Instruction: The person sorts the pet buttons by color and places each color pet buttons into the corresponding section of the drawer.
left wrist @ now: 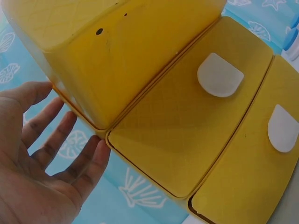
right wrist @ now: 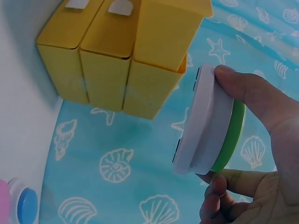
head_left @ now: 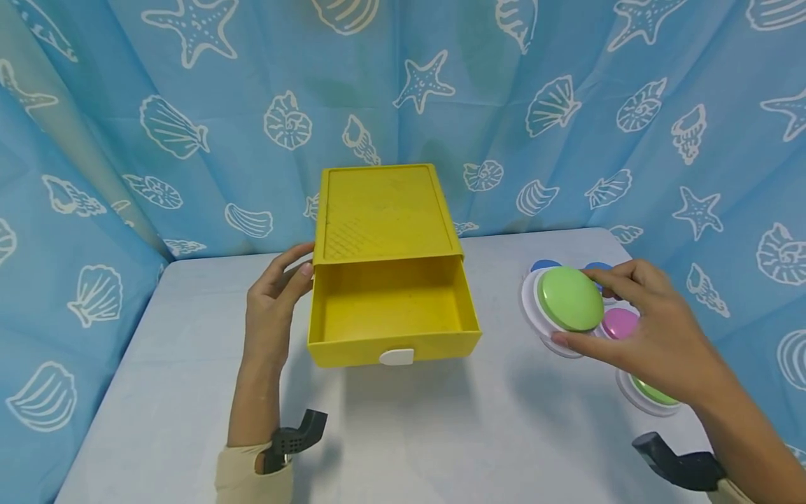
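A yellow drawer unit with three tiers stands at the back of the table. Its top drawer, with a white pull tab, is pulled out, and no items show inside. My left hand rests its fingertips against the unit's left side, fingers spread and loosely bent in the left wrist view. At the right, my right hand holds a round push button with a green dome and white base. Thumb and fingers pinch its rim, and the right wrist view shows it tilted on edge, raised off the table.
Below and beside the held button sit more round buttons on the white table: blue ones, a pink one and another green one. A blue seashell-print curtain hangs behind and along both sides.
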The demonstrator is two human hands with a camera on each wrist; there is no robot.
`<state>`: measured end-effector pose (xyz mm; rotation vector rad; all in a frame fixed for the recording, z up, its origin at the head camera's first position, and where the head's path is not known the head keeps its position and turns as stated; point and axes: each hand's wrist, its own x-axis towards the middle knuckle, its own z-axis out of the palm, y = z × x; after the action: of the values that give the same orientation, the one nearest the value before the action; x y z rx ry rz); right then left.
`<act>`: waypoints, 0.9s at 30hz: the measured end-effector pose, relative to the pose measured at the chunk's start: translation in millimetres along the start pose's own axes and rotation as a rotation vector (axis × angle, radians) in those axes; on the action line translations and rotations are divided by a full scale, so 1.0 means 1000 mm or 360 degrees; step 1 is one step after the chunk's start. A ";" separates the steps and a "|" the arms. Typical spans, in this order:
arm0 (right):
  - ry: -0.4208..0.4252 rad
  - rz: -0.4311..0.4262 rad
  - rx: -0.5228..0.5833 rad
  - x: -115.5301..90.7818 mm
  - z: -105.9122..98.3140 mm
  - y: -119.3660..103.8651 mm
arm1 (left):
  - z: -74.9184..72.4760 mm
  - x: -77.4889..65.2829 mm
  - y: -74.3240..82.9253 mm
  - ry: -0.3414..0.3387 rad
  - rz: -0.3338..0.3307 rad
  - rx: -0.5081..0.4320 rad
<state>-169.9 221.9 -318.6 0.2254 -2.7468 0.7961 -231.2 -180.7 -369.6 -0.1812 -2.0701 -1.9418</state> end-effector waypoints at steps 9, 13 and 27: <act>0.0008 -0.0074 0.0111 0.007 0.005 -0.015 | 0.001 -0.001 0.000 0.0008 0.0002 0.0024; 0.0004 -0.0096 0.0127 0.011 0.007 -0.023 | 0.000 0.000 -0.001 0.0007 -0.0005 0.0020; -0.0074 -0.0193 0.0224 0.024 0.014 -0.051 | -0.004 0.005 -0.017 0.0006 -0.0009 -0.0043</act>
<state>-184.5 169.7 -296.6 0.4399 -2.6911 0.9630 -241.0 -186.4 -384.5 -0.1781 -2.0452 -1.9726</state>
